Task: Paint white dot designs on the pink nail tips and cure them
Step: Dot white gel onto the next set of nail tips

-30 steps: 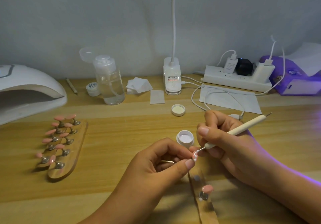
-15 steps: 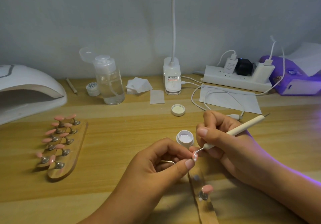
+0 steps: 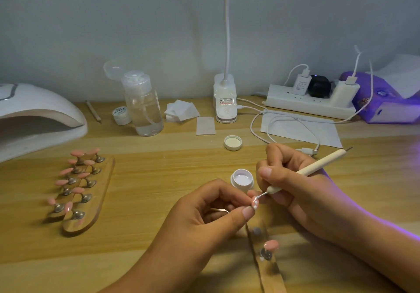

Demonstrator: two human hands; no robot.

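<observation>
The left hand [image 3: 211, 215] pinches a pink nail tip [image 3: 255, 202] just in front of the open paint jar [image 3: 242, 179]. The right hand [image 3: 295, 188] grips a dotting pen [image 3: 318, 166] beside the jar, its fine point seemingly touching the nail. More pink tips [image 3: 78, 190] stand on a wooden rack [image 3: 100, 201] well left of the jar.

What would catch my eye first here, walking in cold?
The two hands at near centre: the left hand pinches a pink nail tip while the right hand holds a dotting tool to it. Just behind them stands an open pot of white paint, and to the left rows of pink tips sit on wooden holders.
</observation>
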